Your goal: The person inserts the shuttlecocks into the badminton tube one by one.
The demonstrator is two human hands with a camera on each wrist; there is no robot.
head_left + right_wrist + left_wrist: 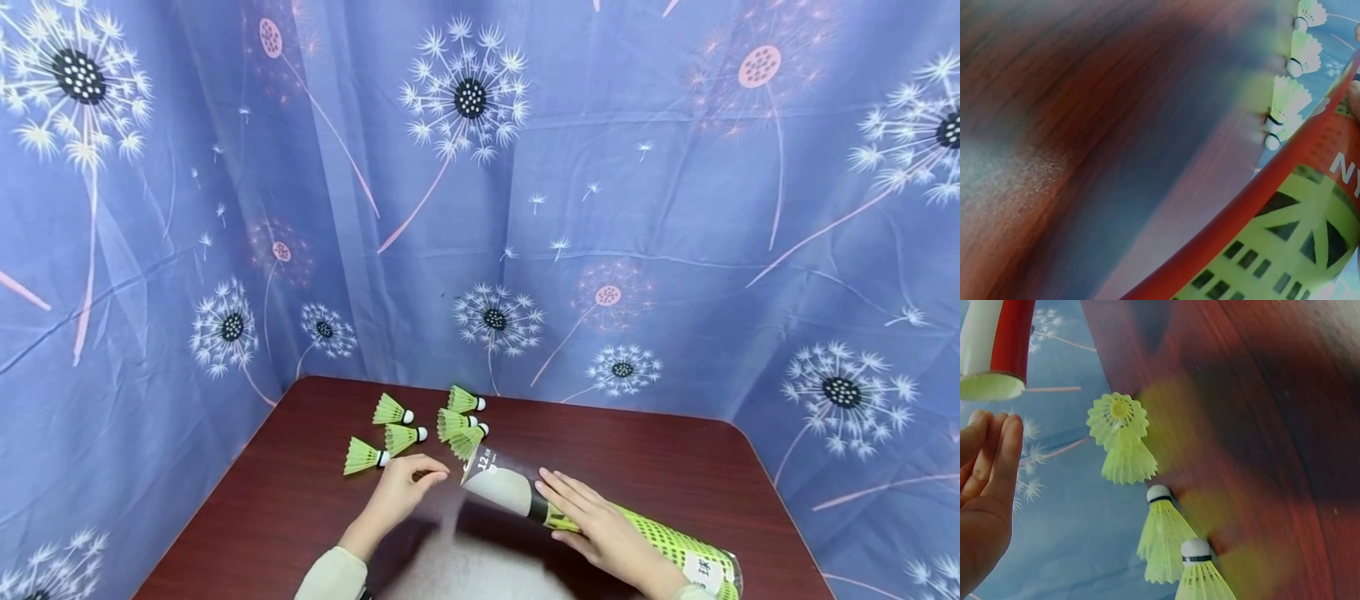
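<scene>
A shuttlecock tube (667, 537), green-patterned with a white and black upper part, is tilted over the table in the head view. My right hand (600, 533) grips it around the middle, fingers over the top and thumb below. My left hand (401, 496) is just left of the tube's mouth, thumb and fingertips near each other, with nothing seen between them. In the left wrist view its fingers (1007, 453) extend below the tube's round end (991, 386). A yellow-green shuttlecock (363, 456) lies beside the left hand, its white cork toward the hand.
More shuttlecocks lie on the dark red wooden table (637, 454) toward its back, one pair (397, 425) on the left and a cluster (459, 423) beyond the tube's mouth. A blue dandelion-print curtain (480, 208) hangs behind and along the table's sides.
</scene>
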